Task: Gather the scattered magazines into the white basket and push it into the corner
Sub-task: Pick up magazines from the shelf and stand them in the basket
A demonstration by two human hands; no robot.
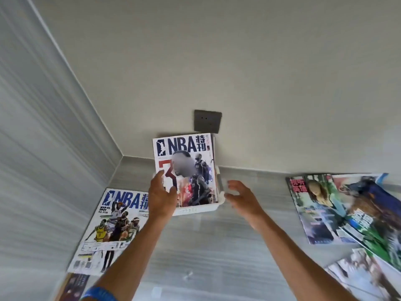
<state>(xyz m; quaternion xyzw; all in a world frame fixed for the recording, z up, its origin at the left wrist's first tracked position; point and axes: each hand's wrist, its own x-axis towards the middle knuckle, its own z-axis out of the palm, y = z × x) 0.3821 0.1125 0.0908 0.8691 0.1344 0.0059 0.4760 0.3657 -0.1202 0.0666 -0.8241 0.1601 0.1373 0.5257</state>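
1. Mid-gather, I'd say. The white basket (196, 210) sits on the floor (217, 246) against the back wall, a bit short of the corner, with an NBA magazine (186, 168) standing upright in it.
2. Left hand (161, 195) is at that magazine's left edge, fingers relaxed and touching the cover, not clamped on it as far as I can tell. Right hand (240, 196) floats just right of the basket, fingers spread, holding nothing.
3. Plenty left on the floor: another NBA issue (112, 231) to the left, and a pile of magazines (351, 213) well off to the right.
4. Next move probably means letting go and reaching for one of those.
5. The push into the corner comes last.
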